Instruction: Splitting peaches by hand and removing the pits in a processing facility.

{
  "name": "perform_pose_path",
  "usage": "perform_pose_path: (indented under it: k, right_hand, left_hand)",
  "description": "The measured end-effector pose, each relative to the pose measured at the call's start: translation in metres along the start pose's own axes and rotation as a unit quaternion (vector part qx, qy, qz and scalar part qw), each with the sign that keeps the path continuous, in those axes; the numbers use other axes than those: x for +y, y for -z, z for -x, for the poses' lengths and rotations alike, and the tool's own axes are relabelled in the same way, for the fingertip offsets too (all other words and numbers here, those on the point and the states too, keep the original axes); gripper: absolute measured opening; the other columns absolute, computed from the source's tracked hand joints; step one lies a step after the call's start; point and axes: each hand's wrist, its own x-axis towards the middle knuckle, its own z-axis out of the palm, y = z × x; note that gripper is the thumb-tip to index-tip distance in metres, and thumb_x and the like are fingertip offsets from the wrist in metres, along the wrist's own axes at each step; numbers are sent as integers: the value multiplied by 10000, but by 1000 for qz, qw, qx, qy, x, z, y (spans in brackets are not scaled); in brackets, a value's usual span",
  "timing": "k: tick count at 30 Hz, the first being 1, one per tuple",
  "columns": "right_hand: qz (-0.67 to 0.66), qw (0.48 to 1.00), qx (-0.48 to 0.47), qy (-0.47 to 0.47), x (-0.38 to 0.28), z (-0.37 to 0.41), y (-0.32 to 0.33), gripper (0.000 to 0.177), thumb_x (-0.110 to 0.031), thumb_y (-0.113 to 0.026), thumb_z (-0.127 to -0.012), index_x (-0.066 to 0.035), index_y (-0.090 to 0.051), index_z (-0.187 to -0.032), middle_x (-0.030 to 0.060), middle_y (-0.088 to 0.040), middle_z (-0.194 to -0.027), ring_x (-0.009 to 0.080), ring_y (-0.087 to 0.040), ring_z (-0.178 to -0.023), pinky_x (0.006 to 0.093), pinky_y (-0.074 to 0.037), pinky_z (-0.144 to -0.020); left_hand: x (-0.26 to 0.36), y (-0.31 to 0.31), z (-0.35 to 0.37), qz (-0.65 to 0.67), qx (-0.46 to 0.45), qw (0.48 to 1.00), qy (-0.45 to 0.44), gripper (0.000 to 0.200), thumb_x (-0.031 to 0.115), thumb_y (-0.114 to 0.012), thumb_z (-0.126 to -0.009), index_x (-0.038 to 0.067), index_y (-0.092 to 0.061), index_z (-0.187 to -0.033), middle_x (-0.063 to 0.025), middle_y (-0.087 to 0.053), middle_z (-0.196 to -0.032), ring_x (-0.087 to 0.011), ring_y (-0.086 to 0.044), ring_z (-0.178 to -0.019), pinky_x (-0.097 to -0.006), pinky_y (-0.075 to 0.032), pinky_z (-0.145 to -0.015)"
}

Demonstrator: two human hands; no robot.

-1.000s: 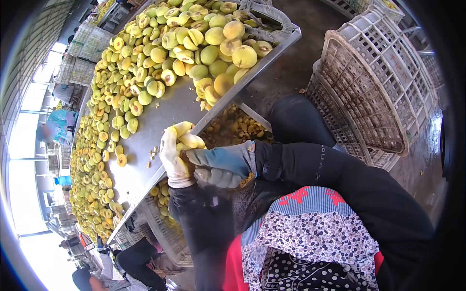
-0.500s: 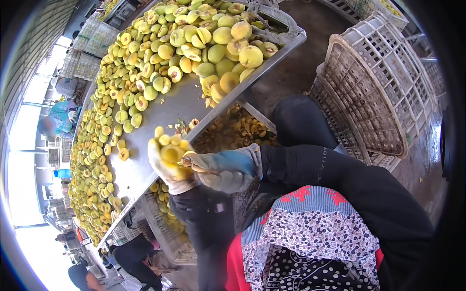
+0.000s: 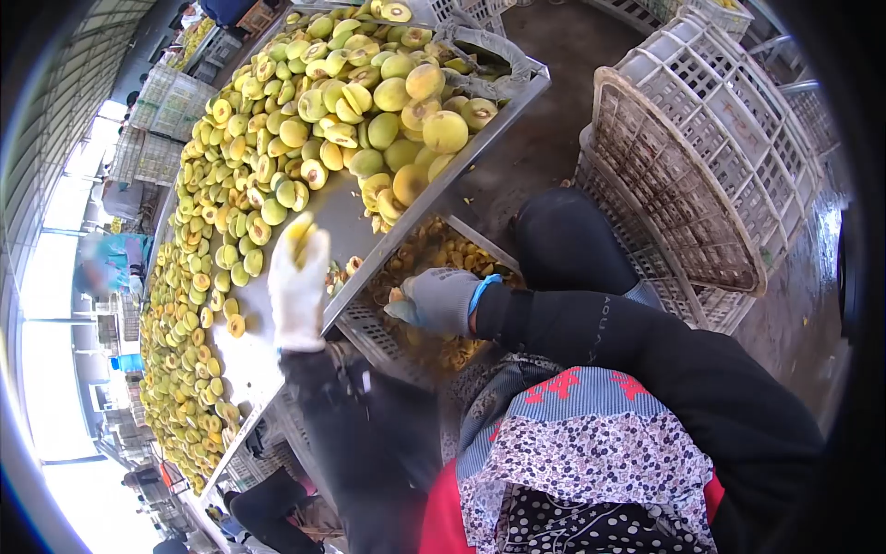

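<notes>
My left hand (image 3: 300, 288), in a white glove, is raised over the near edge of the metal table (image 3: 343, 214). Its fingers are closed on a yellow-green peach half (image 3: 299, 238), partly smeared by motion. My right hand (image 3: 441, 301) wears a grey glove with a blue band at the wrist. It is closed over a crate (image 3: 374, 334) of peach scraps below the table edge; a small brownish bit shows at its fingertips, and I cannot tell what it is. Peach halves (image 3: 277, 134) heap over the table, many with the pit hollow showing.
Stacked white plastic crates (image 3: 683, 157) stand to the right. More crates (image 3: 157, 115) are piled at the far left. A person in a teal top (image 3: 115, 263) is across the table, and another person's dark-clad leg (image 3: 268, 508) shows at lower left.
My hands have come apart. The left has moved left over the table with the peach half, while the right has drawn back over the crate of scraps. The view has shifted slightly.
</notes>
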Motion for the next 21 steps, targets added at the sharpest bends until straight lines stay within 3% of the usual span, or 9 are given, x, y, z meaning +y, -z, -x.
perform_pose_path:
  k: [3, 4, 6, 9, 10, 12, 14, 18, 21]
  right_hand:
    - [47, 999, 9, -22, 2, -1, 6, 471, -451, -520, -965, -4, -666, -936, 240, -685, -897, 409, -671, -864, 487, -508, -788]
    - [48, 998, -3, -31, 1, -2, 10, 460, -441, -525, -961, -4, -665, -940, 238, -685, -892, 407, -672, -865, 486, -509, -788]
    - [50, 997, -28, -49, -1, -4, 17, 438, -423, -536, -954, -3, -663, -949, 234, -685, -882, 402, -674, -867, 485, -510, -788]
    - [89, 993, -71, -22, 3, -11, 13, 418, -405, -543, -948, -4, -661, -964, 231, -685, -876, 394, -676, -879, 485, -510, -798]
    - [79, 995, -47, -21, 3, -8, 16, 412, -401, -542, -949, -7, -661, -969, 229, -686, -877, 395, -676, -878, 485, -510, -798]
    - [58, 998, -1, -19, -8, 5, 26, 401, -394, -539, -952, -13, -661, -979, 224, -687, -880, 395, -676, -876, 483, -509, -797]
    - [52, 998, 24, -15, -12, 4, 31, 412, -410, -539, -955, -18, -660, -977, 221, -685, -879, 402, -671, -877, 487, -506, -797]
    - [-57, 987, 147, 41, -19, -3, 26, 415, -418, -547, -974, -18, -655, -977, 226, -679, -889, 409, -661, -875, 462, -507, -769]
    - [-187, 969, 152, 50, -22, -14, 15, 417, -423, -555, -980, -19, -652, -1005, 235, -667, -851, 424, -646, -842, 463, -502, -720]
  left_hand:
    - [12, -65, -51, -23, -86, 996, 13, 567, 344, -702, -854, -4, -582, -1286, -173, -660, -1175, -258, -639, -1070, -345, -478, -954]
    - [-9, -92, -64, -27, -75, 997, 17, 575, 347, -726, -813, -8, -576, -1240, -178, -667, -1132, -285, -643, -1036, -357, -486, -924]
    - [11, -111, -68, -158, 5, 987, 40, 538, 314, -757, -778, -1, -576, -1174, -180, -667, -1075, -297, -643, -991, -370, -494, -892]
    - [-15, -111, -71, -24, -1, 999, 35, 468, 213, -772, -761, 12, -580, -1138, -153, -669, -1036, -270, -649, -944, -366, -507, -847]
    - [-19, -103, -67, 108, -20, 991, 71, 436, 85, -748, -768, 12, -583, -1165, -129, -670, -1034, -232, -658, -894, -343, -530, -793]
    - [-32, -80, -64, 293, -30, 936, 192, 384, -26, -681, -811, 2, -588, -1183, -121, -673, -1058, -217, -676, -902, -340, -570, -789]
    - [-38, -53, -49, 395, -20, 891, 222, 343, -80, -630, -848, -11, -595, -1183, -142, -672, -1092, -251, -688, -954, -387, -597, -834]
    - [-47, -5, -11, 431, -37, 882, 187, 323, -47, -596, -888, -36, -589, -1211, -158, -661, -1149, -264, -673, -1027, -421, -576, -906]
    - [-24, 2, 20, 480, -37, 863, 154, 359, -7, -610, -878, -40, -577, -1234, -155, -649, -1159, -258, -657, -1037, -409, -561, -925]
